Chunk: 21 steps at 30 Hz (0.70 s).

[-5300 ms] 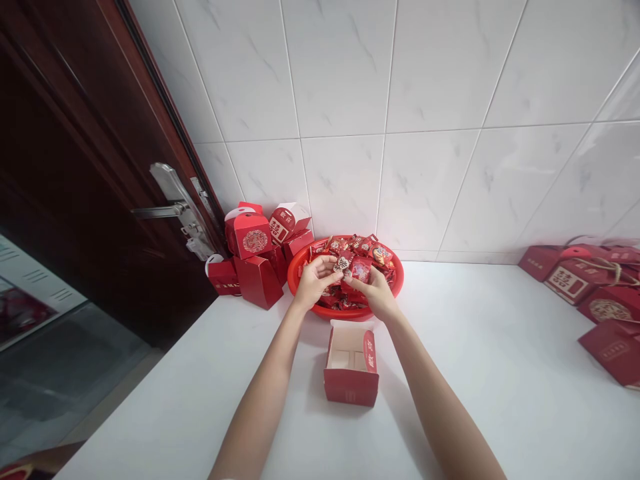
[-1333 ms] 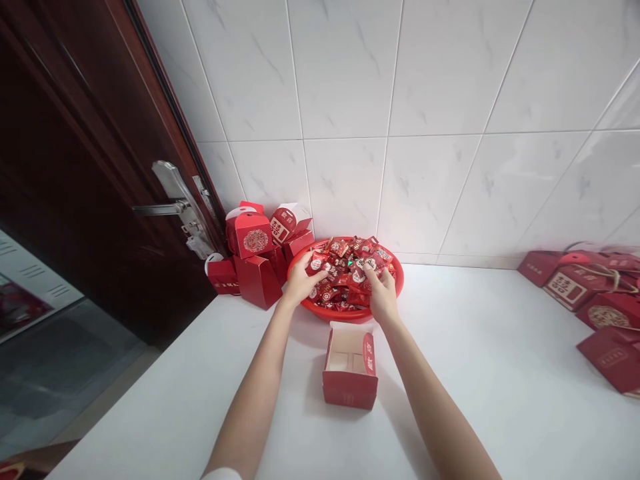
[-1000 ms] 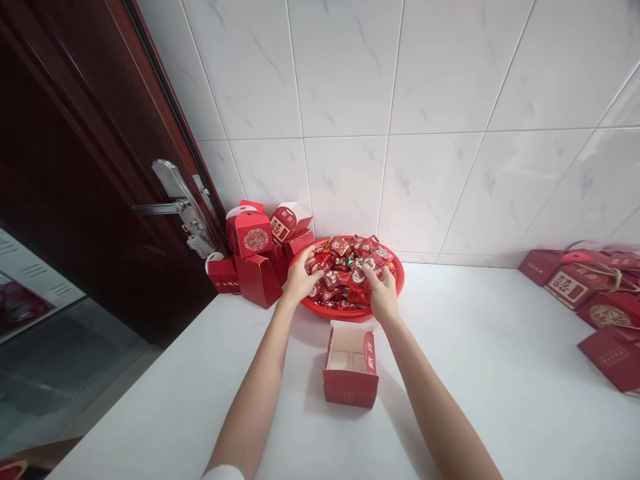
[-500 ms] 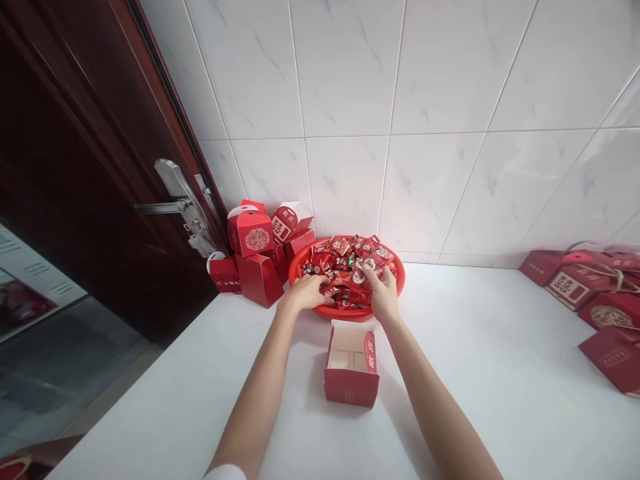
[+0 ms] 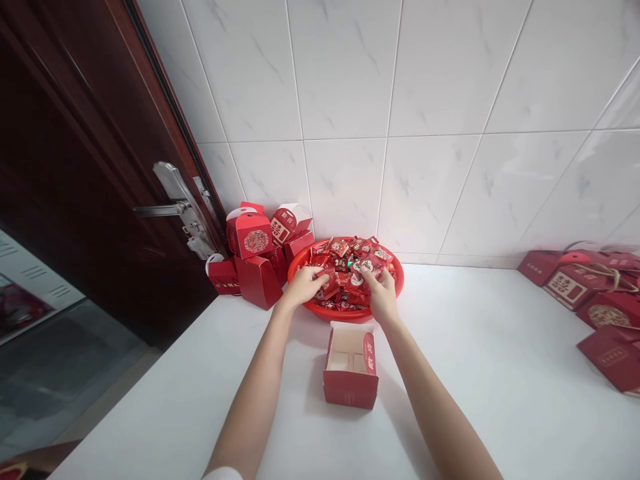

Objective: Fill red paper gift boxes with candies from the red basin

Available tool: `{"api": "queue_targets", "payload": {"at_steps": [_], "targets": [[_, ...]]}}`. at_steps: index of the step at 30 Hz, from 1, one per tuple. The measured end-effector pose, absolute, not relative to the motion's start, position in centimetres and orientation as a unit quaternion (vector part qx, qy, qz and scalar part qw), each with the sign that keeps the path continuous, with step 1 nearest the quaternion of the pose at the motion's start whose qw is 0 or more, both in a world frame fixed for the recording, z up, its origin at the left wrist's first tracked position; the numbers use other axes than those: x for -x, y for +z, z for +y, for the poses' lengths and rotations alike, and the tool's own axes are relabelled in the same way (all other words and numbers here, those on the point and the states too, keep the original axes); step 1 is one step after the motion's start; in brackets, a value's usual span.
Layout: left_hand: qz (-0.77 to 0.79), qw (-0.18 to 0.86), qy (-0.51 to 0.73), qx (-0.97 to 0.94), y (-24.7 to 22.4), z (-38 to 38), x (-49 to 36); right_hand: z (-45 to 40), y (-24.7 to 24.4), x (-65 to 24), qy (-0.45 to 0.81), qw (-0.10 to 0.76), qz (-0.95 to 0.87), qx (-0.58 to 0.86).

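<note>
- L hand [image 5: 305,287]: over near-L part of basin; thumb & fingers pinching red pkt [image 5: 327,281].
- R hand [image 5: 383,297]: at R side of basin; thumb & fingers pinching dk red pkt w/ pale print [image 5: 369,265].
- Wrapped pkts [image 5: 345,279]: heaped in red oval basin [image 5: 399,283], on wht table [image 5: 465,353] nr tiled wall [image 5: 345,180].
- Open red box [image 5: 351,388]: upright, nr side of basin, betw. forearms.
- Other red boxes: grp L of basin [image 5: 259,280]; grp far R [image 5: 607,310], w/ cord.
</note>
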State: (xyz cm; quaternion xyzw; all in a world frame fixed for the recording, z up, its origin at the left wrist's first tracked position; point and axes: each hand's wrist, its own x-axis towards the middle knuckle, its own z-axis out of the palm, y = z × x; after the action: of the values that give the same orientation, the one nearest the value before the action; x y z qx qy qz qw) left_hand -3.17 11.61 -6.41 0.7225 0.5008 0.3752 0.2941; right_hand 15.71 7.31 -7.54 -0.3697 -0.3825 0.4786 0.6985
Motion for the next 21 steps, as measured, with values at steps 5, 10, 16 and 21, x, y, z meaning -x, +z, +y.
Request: {"api": "queue_targets", "payload": {"at_steps": [5,10,16,21], "targets": [[0.473,0.362,0.449,-0.666,-5.1,10.9,2.7,7.5,-7.7,-15.7,0.482,0.703,-0.377,0.362],[0.395,0.426,0.529,-0.618,-3.9,9.9,2.0,7.8,-7.9,-15.7,0.493,0.704,-0.375,0.346],[0.373,0.363,0.495,-0.696,-3.6,9.1,1.2,7.6,-7.3,-15.6,0.537,0.694,-0.360,0.317],[0.360,0.369,0.511,-0.688,-4.3,9.4,0.4,7.4,-6.8,-15.6,0.551,0.686,-0.357,0.313]]}}
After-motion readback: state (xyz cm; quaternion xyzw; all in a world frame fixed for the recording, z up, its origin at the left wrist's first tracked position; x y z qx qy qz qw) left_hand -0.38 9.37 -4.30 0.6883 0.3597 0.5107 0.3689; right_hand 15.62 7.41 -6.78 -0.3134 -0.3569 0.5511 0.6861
